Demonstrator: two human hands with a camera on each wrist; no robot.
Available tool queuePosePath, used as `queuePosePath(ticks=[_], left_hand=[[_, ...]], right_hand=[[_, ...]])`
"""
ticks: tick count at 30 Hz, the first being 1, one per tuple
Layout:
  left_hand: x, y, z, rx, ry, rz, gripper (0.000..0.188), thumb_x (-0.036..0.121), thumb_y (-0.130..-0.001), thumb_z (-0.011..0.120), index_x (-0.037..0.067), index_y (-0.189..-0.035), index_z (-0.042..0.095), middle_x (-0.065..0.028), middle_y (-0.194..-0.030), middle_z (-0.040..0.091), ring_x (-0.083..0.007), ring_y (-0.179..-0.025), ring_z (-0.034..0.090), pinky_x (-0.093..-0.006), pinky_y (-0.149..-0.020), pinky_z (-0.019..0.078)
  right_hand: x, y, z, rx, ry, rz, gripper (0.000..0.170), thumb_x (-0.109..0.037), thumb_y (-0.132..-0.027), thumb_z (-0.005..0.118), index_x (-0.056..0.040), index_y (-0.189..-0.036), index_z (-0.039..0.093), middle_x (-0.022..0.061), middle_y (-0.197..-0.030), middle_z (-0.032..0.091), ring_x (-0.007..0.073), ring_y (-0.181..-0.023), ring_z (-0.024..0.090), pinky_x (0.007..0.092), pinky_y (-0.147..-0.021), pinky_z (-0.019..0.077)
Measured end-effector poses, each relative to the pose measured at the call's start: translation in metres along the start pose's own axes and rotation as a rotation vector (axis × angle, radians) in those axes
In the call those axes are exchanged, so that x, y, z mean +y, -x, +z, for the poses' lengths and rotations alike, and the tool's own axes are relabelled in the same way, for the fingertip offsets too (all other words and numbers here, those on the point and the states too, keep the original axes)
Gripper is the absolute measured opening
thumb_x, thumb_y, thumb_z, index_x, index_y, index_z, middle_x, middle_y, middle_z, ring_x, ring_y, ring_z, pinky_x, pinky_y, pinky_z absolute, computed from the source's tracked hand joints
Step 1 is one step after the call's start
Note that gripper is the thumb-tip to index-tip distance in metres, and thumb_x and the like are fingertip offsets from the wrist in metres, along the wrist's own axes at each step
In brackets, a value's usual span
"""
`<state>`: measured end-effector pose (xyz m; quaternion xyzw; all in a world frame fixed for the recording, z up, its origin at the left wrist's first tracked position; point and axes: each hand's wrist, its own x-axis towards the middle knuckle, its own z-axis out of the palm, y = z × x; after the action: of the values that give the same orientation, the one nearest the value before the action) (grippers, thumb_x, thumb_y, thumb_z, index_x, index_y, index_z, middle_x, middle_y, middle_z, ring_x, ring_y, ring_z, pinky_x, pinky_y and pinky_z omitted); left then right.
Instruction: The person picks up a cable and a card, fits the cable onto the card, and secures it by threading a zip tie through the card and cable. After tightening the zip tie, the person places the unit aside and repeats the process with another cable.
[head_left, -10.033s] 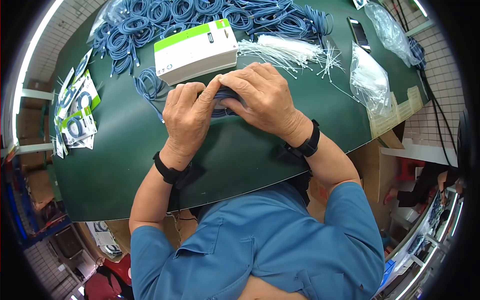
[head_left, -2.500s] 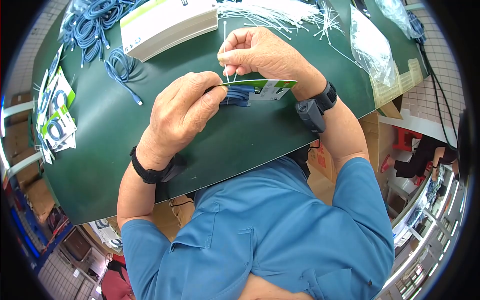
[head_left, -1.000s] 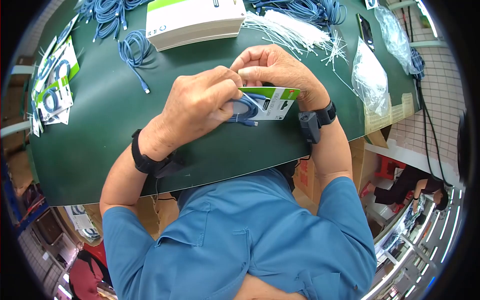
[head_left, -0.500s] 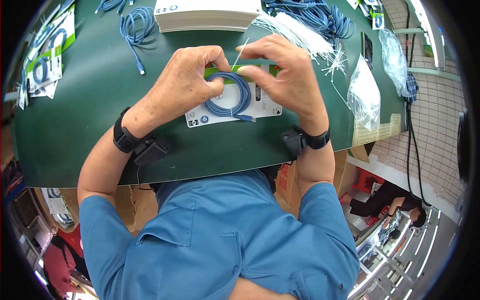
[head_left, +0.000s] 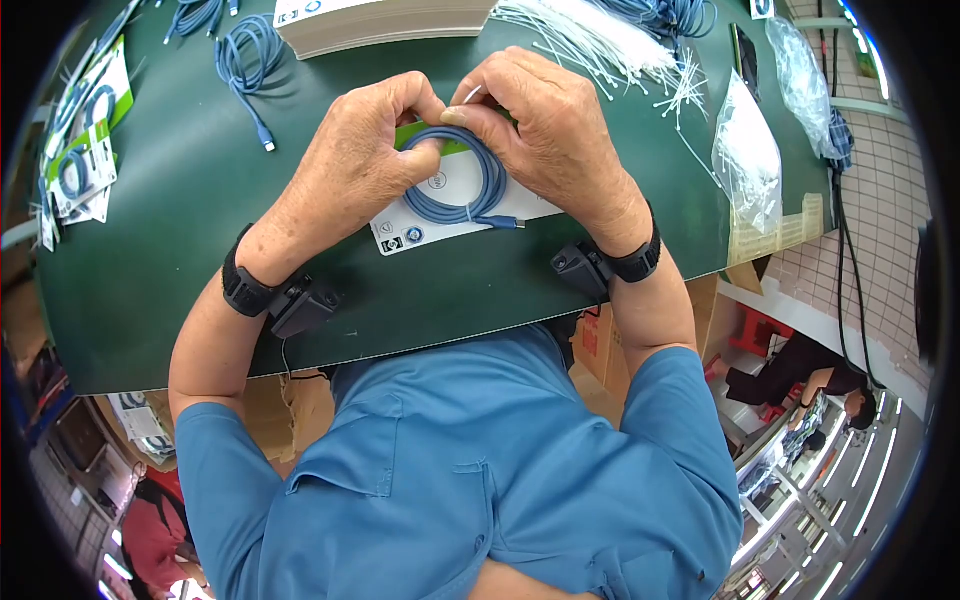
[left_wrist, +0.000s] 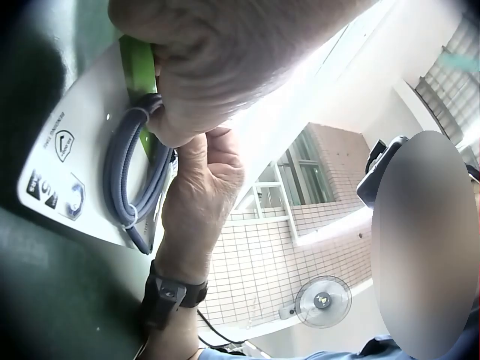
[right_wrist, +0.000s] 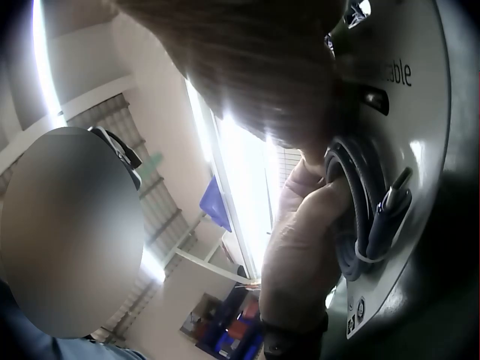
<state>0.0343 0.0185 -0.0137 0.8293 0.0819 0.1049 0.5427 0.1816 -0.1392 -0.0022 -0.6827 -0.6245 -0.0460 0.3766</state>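
A blue USB cable [head_left: 497,182], wound in a coil, lies against a white and green printed card [head_left: 398,238] over the table. My left hand [head_left: 362,145] pinches the card and coil, its thumb inside the ring. At the coil's top, my right hand [head_left: 555,125] pinches a white cable tie [head_left: 473,94] between thumb and forefinger. The tie's lower part is hidden by the fingers. In the right wrist view, the cable's plug [right_wrist: 391,199] sticks out beside a small tie round the coil. The left wrist view shows the card's printed face [left_wrist: 82,142] tilted.
A stack of cards [head_left: 380,28] stands at the back. Loose white cable ties [head_left: 610,45] and a plastic bag of them [head_left: 748,150] lie right. A loose blue cable [head_left: 248,60] sits back left, and finished cards [head_left: 85,165] pile up at the left edge.
From an edge-on hold, the card has turned to lie flatter, coil facing up. The right hand has come in toward the left and now grips the tie's end, which stood up between the hands.
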Motion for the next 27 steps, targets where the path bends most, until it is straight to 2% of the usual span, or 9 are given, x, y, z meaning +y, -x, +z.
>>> queuePosePath(ticks=[5, 10, 13, 18, 21, 27], left_hand=[[-0.002, 0.002, 0.005, 0.001, -0.009, -0.013, 0.014, 0.000, -0.079, 0.064, -0.002, -0.092, 0.058, -0.0090, -0.074, 0.054, -0.0180, -0.070, 0.047, -0.0335, -0.067, 0.0455], [-0.003, 0.004, 0.009, 0.002, -0.012, -0.001, 0.016, 0.000, -0.078, 0.064, -0.002, -0.093, 0.058, -0.0094, -0.076, 0.054, -0.0191, -0.070, 0.046, -0.0340, -0.067, 0.0456], [-0.001, 0.005, 0.011, 0.009, 0.021, 0.006, 0.018, 0.000, -0.078, 0.064, -0.002, -0.095, 0.058, -0.0099, -0.078, 0.055, -0.0199, -0.071, 0.047, -0.0340, -0.068, 0.0467], [-0.003, 0.004, 0.012, -0.003, 0.026, 0.032, 0.020, -0.001, -0.078, 0.063, -0.002, -0.097, 0.058, -0.0098, -0.079, 0.058, -0.0199, -0.072, 0.050, -0.0341, -0.070, 0.0478], [0.000, 0.004, 0.011, -0.014, 0.031, 0.027, 0.019, -0.002, -0.077, 0.064, -0.003, -0.095, 0.060, -0.0102, -0.081, 0.061, -0.0197, -0.073, 0.054, -0.0323, -0.074, 0.0507], [-0.001, 0.003, 0.011, -0.004, 0.026, 0.071, 0.015, -0.003, -0.076, 0.065, -0.004, -0.091, 0.062, -0.0108, -0.082, 0.064, -0.0183, -0.074, 0.059, -0.0309, -0.079, 0.0539]], right_hand=[[-0.001, 0.001, 0.006, 0.058, 0.099, -0.066, 0.017, -0.010, -0.086, 0.082, -0.0041, -0.090, 0.067, 0.0064, -0.084, 0.069, 0.0242, -0.071, 0.069, 0.0340, -0.061, 0.0533], [-0.004, 0.000, 0.006, 0.053, 0.127, -0.050, 0.016, -0.008, -0.086, 0.082, -0.0028, -0.093, 0.068, 0.0074, -0.085, 0.069, 0.0239, -0.072, 0.070, 0.0337, -0.061, 0.0536], [-0.002, 0.002, 0.010, 0.117, 0.183, -0.097, 0.020, -0.026, -0.093, 0.075, -0.0115, -0.089, 0.063, 0.0030, -0.081, 0.063, 0.0230, -0.068, 0.066, 0.0356, -0.058, 0.0514], [0.001, 0.001, 0.010, 0.131, 0.183, -0.086, 0.017, -0.022, -0.093, 0.076, -0.0108, -0.089, 0.063, 0.0036, -0.081, 0.064, 0.0231, -0.068, 0.067, 0.0354, -0.058, 0.0519], [0.025, -0.008, 0.015, 0.317, 0.285, -0.522, 0.015, -0.012, -0.094, 0.074, -0.0057, -0.090, 0.061, 0.0108, -0.079, 0.061, 0.0289, -0.066, 0.065, 0.0383, -0.055, 0.0503], [0.021, -0.011, 0.012, 0.310, 0.150, -0.493, 0.016, -0.010, -0.092, 0.076, -0.0053, -0.088, 0.061, 0.0108, -0.079, 0.063, 0.0308, -0.067, 0.067, 0.0388, -0.057, 0.0512]])
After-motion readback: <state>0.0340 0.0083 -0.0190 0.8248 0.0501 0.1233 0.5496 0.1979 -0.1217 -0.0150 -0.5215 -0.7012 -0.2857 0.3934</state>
